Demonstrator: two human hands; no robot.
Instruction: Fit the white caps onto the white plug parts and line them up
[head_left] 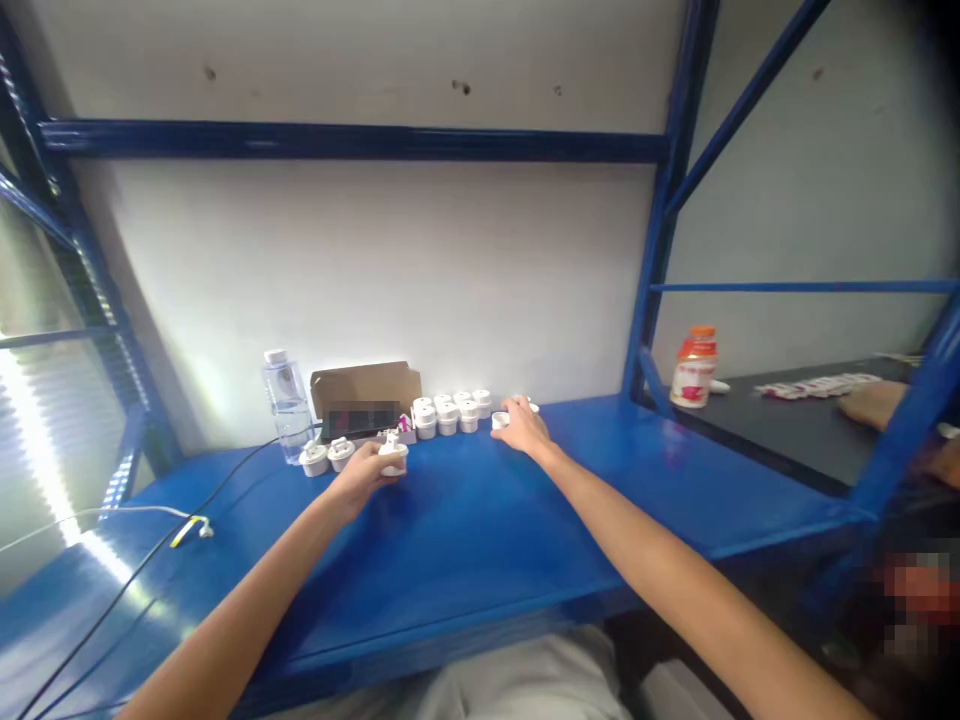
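Note:
My left hand (358, 482) is closed around a white round piece (394, 462) with a raised part on top, which looks like a plug adapter. It is at the front of an open cardboard box (367, 388). Two similar white pieces (315, 460) stand to the left of that hand. Farther right, the fingers of my right hand (523, 428) are wrapped round another white round piece (500, 421), partly hidden by them. Several more white pieces (447, 415) stand in rows between the box and my right hand, some stacked.
A clear bottle (289, 410) stands left of the box on the blue table (480, 540). Black and white cables (199, 525) cross the table's left side. Blue frame posts (656, 270) rise at both sides. On the dark table at right are an orange-capped bottle (694, 370) and another person's hand (874, 405).

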